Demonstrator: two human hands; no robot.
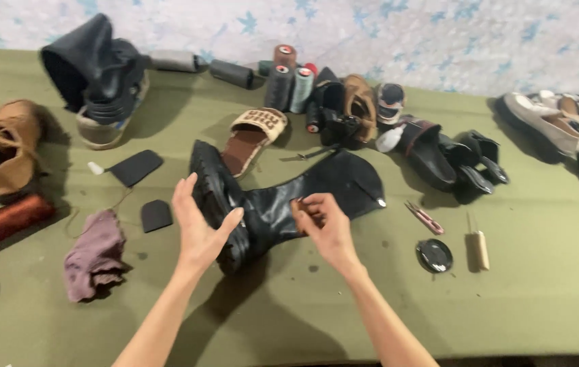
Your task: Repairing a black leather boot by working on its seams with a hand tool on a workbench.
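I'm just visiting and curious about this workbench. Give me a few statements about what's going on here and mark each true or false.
1. The left hand grips the sole of a black boot lying on its side. True.
2. The right hand rests on the boot's shaft. True.
3. The table cover is bright red. False: it is olive green.
4. The thread spools lie nearer the person than the boot. False: they stand beyond it, near the wall.
5. A crumpled purplish cloth lies left of the boot. True.

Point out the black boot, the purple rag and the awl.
Black boot (344,180), head view, on the shaft leather.
Purple rag (96,255), head view, on its middle folds.
Awl (481,249), head view, on the wooden handle.
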